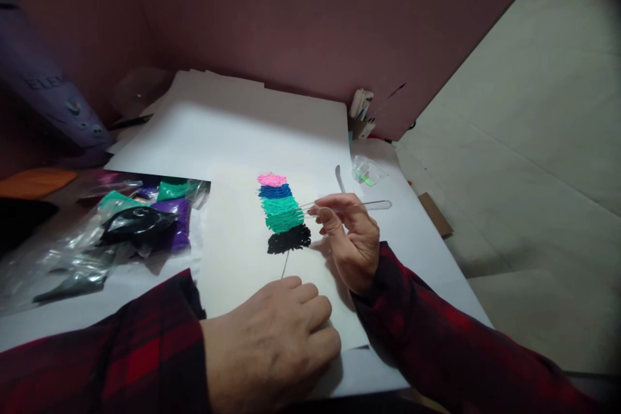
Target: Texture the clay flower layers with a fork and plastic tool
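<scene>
A sheet of white paper point(233, 259) lies before me, bearing stacked bands of textured, clay-like material: pink point(272, 179), blue point(275, 191), green point(281, 213) and black point(289, 239). My right hand point(352, 239) pinches a clear plastic modelling tool point(378, 205), its thin end over the right side of the green band. Lower on the sheet rests my left hand point(276, 336), fingers curled under; whatever they may hold is hidden. A thin dark line point(285, 265) runs from the black band down towards that hand. Another clear tool point(339, 178) lies just beyond my right hand.
On the left sit several plastic bags of coloured clay, including black point(140, 228) and purple point(177, 220). Large white sheets point(242, 116) lie at the back against the wall point(291, 19). A small clear bag point(369, 170) is near the table's right edge.
</scene>
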{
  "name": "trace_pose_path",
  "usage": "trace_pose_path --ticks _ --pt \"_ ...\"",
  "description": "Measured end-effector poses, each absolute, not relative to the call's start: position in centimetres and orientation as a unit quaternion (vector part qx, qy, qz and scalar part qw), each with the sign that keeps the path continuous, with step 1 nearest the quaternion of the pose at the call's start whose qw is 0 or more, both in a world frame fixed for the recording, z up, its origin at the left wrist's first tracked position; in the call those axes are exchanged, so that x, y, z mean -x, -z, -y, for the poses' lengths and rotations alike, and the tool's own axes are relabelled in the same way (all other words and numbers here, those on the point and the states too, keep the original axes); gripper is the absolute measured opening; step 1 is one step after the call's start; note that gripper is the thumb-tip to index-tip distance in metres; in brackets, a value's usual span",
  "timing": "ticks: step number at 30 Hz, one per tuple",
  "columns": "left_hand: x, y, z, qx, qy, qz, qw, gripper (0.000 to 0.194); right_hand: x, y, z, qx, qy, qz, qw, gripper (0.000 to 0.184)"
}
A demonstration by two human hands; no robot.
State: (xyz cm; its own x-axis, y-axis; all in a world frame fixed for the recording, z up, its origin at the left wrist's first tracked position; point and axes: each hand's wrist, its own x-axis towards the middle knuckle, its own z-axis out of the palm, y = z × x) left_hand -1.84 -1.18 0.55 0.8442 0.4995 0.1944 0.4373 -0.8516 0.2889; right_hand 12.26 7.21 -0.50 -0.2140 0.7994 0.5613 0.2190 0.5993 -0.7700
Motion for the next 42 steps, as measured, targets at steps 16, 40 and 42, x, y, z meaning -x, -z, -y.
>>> trace_pose_path --ticks 16,40,42 --pt "1.7 -0.4 1.3 -0.952 -0.125 -0.248 0.125 0.002 -14.9 -3.3 -9.3 0.408 -0.411 0.644 0.501 0.014" --pt "1.8 -0.7 1.4 -0.948 -0.234 -0.206 0.060 0.011 -14.1 -0.9 -9.3 0.344 -0.592 0.588 0.431 0.019" --pt "1.8 -0.8 1.5 -0.942 -0.261 -0.205 0.045 0.013 -14.2 -0.8 -9.4 0.331 -0.582 0.580 0.464 0.019"
